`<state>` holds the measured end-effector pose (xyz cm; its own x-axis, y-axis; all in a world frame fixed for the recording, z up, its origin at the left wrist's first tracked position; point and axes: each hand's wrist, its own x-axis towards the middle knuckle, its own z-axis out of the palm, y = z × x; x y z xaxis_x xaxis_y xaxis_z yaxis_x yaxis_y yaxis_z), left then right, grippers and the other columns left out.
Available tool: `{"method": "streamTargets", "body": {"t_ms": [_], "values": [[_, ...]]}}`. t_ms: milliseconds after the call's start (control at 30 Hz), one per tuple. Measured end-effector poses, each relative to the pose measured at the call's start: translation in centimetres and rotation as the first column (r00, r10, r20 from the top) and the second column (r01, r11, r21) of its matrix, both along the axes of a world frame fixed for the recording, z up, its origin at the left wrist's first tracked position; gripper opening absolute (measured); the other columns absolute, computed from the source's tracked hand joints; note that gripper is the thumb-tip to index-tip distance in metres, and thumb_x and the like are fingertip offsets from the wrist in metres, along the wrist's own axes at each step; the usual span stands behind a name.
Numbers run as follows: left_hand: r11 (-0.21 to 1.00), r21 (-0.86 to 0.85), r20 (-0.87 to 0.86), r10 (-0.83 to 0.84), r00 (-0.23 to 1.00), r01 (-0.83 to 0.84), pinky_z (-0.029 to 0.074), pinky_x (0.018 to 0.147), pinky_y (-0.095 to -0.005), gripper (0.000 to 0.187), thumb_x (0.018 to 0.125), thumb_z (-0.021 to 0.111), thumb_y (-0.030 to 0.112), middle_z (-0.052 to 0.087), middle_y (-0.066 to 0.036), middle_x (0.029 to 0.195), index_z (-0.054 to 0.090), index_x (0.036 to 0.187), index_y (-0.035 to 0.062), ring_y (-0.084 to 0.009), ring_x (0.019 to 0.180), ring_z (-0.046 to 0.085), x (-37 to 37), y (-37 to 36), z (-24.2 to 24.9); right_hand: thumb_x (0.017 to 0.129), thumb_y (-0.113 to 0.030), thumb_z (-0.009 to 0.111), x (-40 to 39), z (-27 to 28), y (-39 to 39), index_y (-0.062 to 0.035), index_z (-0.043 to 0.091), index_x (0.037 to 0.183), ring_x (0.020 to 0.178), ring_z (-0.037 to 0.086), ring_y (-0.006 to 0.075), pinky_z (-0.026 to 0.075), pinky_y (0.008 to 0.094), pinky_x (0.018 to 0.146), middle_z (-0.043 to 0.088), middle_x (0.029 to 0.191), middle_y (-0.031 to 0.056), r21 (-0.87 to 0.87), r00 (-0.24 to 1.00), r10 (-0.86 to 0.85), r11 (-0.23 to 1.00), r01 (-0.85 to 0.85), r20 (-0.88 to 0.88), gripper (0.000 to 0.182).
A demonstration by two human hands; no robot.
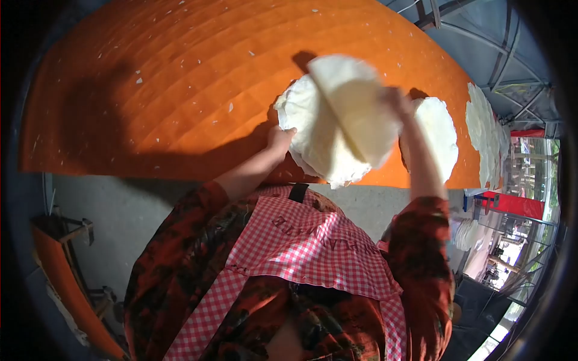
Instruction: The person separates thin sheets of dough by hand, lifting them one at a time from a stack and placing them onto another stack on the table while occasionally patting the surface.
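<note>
A stack of thin, round, off-white sheets (301, 120), like rice paper or flatbread, lies near the front edge of the orange table. My left hand (281, 139) grips the left rim of this stack, with the thumb on top. One sheet (355, 102) is raised and tilted over the stack's right half, blurred by motion. My right hand (395, 103), also blurred, is closed on its far right edge. Right of it, partly behind my forearm, lies a second pile of similar sheets (438, 135).
The orange table top (198, 72) carries scattered pale flakes. At its right end stands another row of pale round sheets (483, 135). Below the table is a grey floor (126, 210), with an orange-sided wooden frame (69, 271) at lower left.
</note>
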<state>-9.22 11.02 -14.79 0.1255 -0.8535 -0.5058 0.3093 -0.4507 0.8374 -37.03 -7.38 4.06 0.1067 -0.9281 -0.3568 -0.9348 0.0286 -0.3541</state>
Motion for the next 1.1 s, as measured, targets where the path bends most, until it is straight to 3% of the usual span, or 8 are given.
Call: {"method": "streamTargets", "body": {"t_ms": [133, 233, 267, 300, 467, 533, 733, 1100], "values": [[0.999, 0.01, -0.242, 0.043, 0.969, -0.042, 0.049, 0.073, -0.0366, 0.034, 0.087, 0.06, 0.022, 0.064, -0.01, 0.102, 0.058, 0.112, -0.0002, -0.017, 0.088, 0.061, 0.8, 0.5, 2.1, 0.076, -0.005, 0.054, -0.8, 16.8, -0.2, 0.0021, 0.065, 0.096, 0.064, 0.059, 0.0112, 0.05, 0.0302, 0.06, 0.065, 0.077, 0.0038, -0.113, 0.94, 0.05, 0.993, -0.012, 0.336, 0.024], [0.985, 0.169, -0.564, 0.124, 0.817, -0.033, 0.051, 0.078, -0.0455, 0.041, 0.088, 0.053, 0.023, 0.06, -0.008, 0.116, 0.049, 0.124, 0.0043, -0.0234, 0.098, 0.061, 1.9, 0.4, 1.6, 0.076, -0.004, 0.053, 1.8, 17.1, 2.9, -0.0015, 0.066, 0.098, 0.062, 0.059, 0.0096, 0.048, 0.0296, 0.056, 0.064, 0.071, 0.0024, -0.276, 0.969, 0.173, 0.954, -0.12, 0.176, 0.025], [0.989, 0.148, -0.563, 0.087, 0.822, -0.003, 0.052, 0.078, -0.0456, 0.04, 0.087, 0.052, 0.019, 0.06, -0.009, 0.115, 0.049, 0.124, 0.0043, -0.0239, 0.098, 0.061, 2.2, 0.8, 1.6, 0.076, -0.006, 0.054, 2.5, 14.7, 4.4, -0.0043, 0.065, 0.095, 0.058, 0.061, 0.0147, 0.048, 0.0296, 0.053, 0.063, 0.064, 0.0053, -0.376, 0.965, 0.258, 0.899, -0.225, 0.038, 0.021], [0.992, 0.126, -0.562, 0.052, 0.825, 0.023, 0.052, 0.079, -0.0458, 0.04, 0.085, 0.051, 0.015, 0.06, -0.009, 0.114, 0.049, 0.124, 0.0044, -0.0244, 0.099, 0.061, 2.5, 1.2, 1.9, 0.077, -0.007, 0.054, 3.2, 11.1, 5.1, -0.0043, 0.064, 0.09, 0.057, 0.062, 0.0241, 0.048, 0.0322, 0.052, 0.063, 0.065, 0.0115, -0.332, 0.735, 0.318, 0.737, -0.589, -0.599, 0.017], [0.989, -0.053, -0.512, -0.147, 0.847, 0.139, 0.052, 0.083, -0.0441, 0.04, 0.077, 0.048, -0.004, 0.06, -0.01, 0.11, 0.052, 0.116, 0.0038, -0.0244, 0.1, 0.06, 2.1, 2.1, 1.7, 0.079, -0.011, 0.053, 10.1, -9.2, 16.4, -0.0114, 0.065, 0.105, 0.084, 0.063, 0.0316, 0.052, 0.041, 0.076, 0.065, 0.092, 0.0156, -0.278, 0.95, 0.25, 0.914, -0.295, -0.186, 0.028], [0.99, -0.03, -0.531, -0.131, 0.837, 0.135, 0.051, 0.084, -0.0425, 0.042, 0.077, 0.049, -0.006, 0.059, -0.01, 0.112, 0.051, 0.118, 0.0043, -0.0247, 0.101, 0.059, 2.4, 2.5, 3.8, 0.076, -0.012, 0.058, 12.9, -9.5, 20.4, -0.011, 0.062, 0.109, 0.087, 0.06, 0.0344, 0.05, 0.0424, 0.076, 0.064, 0.097, 0.0153, -0.467, 0.96, 0.224, 0.839, -0.279, -0.17, 0.033], [0.985, -0.033, -0.722, -0.143, 0.677, 0.172, 0.051, 0.084, -0.041, 0.043, 0.078, 0.054, -0.004, 0.059, -0.009, 0.113, 0.049, 0.12, 0.0053, -0.0231, 0.1, 0.06, 2.5, 2.7, 4.7, 0.076, -0.012, 0.058, 11.0, -9.9, 19.8, -0.0088, 0.06, 0.111, 0.087, 0.059, 0.0339, 0.051, 0.0396, 0.076, 0.063, 0.098, 0.0149, -0.417, 0.974, 0.226, 0.887, -0.2, 0.014, 0.035], [0.997, 0.016, -0.407, -0.062, 0.911, 0.075, 0.052, 0.071, -0.0353, 0.03, 0.081, 0.059, 0.004, 0.062, -0.005, 0.097, 0.054, 0.11, 0.0067, -0.0178, 0.087, 0.061, 0.4, 2.7, 3.5, 0.079, -0.023, 0.059, 12.9, -9.1, 20.4, -0.0065, 0.061, 0.107, 0.096, 0.057, 0.0333, 0.047, 0.0417, 0.08, 0.06, 0.108, 0.017, -0.391, 0.968, 0.245, 0.897, -0.208, 0.047, 0.032]]}}
